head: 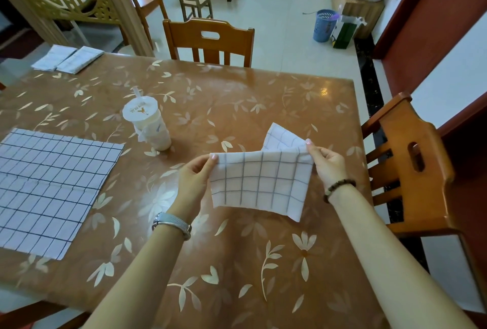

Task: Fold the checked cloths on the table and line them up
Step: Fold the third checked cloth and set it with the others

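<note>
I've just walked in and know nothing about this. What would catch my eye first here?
Most likely the two hands in the middle: the left hand and right hand each pinch a top corner of a small checked cloth, held up over the flower-patterned table. To the left a larger checked cloth lies spread flat, with a lidded drink cup beside it. Two folded cloths sit side by side at the far left corner.

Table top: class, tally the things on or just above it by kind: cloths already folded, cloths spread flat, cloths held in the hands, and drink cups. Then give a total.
Folded cloths, side by side at the far left corner: 2
Flat cloth: 1
Held cloth, pinched by the left hand and the right hand: 1
Drink cup: 1
Total: 5
</note>
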Available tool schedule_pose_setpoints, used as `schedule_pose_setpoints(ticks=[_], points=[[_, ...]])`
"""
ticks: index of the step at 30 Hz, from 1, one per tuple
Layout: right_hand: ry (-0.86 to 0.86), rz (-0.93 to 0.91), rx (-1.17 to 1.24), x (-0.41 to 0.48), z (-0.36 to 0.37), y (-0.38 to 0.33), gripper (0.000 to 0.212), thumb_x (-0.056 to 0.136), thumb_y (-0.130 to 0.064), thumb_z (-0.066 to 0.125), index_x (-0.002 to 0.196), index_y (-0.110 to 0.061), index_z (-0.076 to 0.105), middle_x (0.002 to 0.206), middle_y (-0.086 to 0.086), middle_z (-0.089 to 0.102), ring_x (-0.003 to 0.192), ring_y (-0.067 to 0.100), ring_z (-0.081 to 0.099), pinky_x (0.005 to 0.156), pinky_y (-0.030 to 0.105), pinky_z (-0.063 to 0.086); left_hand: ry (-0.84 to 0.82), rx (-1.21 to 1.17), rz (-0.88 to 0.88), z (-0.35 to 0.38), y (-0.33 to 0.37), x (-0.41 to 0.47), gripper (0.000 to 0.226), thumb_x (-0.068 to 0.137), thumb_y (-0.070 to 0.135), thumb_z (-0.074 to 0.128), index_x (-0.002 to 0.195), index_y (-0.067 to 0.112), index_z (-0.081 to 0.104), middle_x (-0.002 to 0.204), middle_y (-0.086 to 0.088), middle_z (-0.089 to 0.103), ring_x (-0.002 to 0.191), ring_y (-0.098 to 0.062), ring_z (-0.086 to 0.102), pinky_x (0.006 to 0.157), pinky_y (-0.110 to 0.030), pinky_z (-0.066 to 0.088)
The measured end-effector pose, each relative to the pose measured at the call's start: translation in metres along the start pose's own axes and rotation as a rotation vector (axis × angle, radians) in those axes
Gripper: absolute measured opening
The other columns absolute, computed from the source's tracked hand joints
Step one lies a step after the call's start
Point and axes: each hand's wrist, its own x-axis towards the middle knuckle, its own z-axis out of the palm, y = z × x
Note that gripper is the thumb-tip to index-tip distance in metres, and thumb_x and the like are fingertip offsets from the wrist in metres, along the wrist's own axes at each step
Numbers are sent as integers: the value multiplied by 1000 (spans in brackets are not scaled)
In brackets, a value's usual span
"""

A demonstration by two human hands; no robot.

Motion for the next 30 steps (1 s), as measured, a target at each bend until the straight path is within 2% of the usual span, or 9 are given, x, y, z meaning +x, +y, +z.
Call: schedule_pose_setpoints(ticks=[3, 7, 11, 14, 16, 19, 24, 27, 30], points=[[55, 137, 62, 1, 1, -5, 60, 73, -60, 70, 85, -2, 69, 101, 15, 71, 102, 32, 65, 95, 46, 52, 35, -17, 49, 2, 8, 3, 15, 90, 28, 68, 94, 16, 77, 96, -3, 75, 91, -11, 64, 87, -30, 53], [14, 215, 116, 5, -1, -11, 41, 73, -58, 73, 88, -20, 71, 102, 2, 71, 97, 19, 67, 91, 40, 54, 54, -22, 84, 1, 13, 12, 11, 88, 27, 70, 90, 18, 77, 93, -2, 75, 91, -12, 65, 87, -31, 53], [-70, 136, 83, 9, 0, -15, 48, 60, -57, 79, 86, -17, 77, 93, 0, 76, 94, 18, 70, 94, 40, 53, 97, -44, 86, 1, 19, 20, 7, 87, 22, 72, 90, 16, 75, 91, 1, 74, 88, -8, 66, 82, -24, 51], [-34, 28, 34, 13, 1, -26, 19, 81, -40, 73, 84, -21, 73, 91, -4, 72, 90, 13, 65, 94, 34, 51, 115, -30, 117, 2, 26, 28, 8, 86, 19, 73, 92, 14, 75, 91, 1, 73, 85, -6, 65, 78, -20, 51], [-16, -49, -6, 18, 2, -36, 10, 87, -34, 69, 85, -24, 71, 100, -5, 67, 87, 11, 59, 81, 27, 52, 127, -20, 137, 2, 33, 33, 9, 86, 18, 73, 93, 13, 75, 88, 1, 72, 81, -6, 64, 77, -21, 53], [-22, -141, -12, 18, 4, -50, 21, 90, -30, 66, 97, -11, 70, 94, 1, 67, 68, 8, 62, 65, 22, 53, 127, 12, 189, 1, 43, 37, 11, 88, 15, 71, 97, 10, 74, 82, 1, 70, 71, -4, 61, 72, -20, 55], [-49, -151, -14, 4, 4, -39, 18, 89, -34, 66, 84, -17, 69, 74, -6, 71, 79, 16, 71, 75, 27, 55, 57, 15, 209, -8, 35, 27, 15, 88, 12, 71, 100, 2, 71, 90, -14, 70, 75, -12, 66, 74, -23, 55], [-17, -108, -153, -11, 4, -3, 28, 88, -40, 65, 70, -17, 65, 61, -5, 56, 58, 11, 50, 60, 22, 41, 25, 43, 116, -17, 1, 8, 20, 85, 15, 74, 97, 0, 70, 93, -14, 70, 86, -17, 65, 85, -28, 53], [-21, 22, -202, -29, 3, 40, 30, 89, -35, 64, 72, -10, 64, 61, -1, 51, 60, 12, 46, 58, 20, 37, -4, 86, -47, -26, -43, -16, 20, 86, 21, 74, 90, 2, 71, 87, -11, 71, 84, -16, 64, 85, -31, 51]])
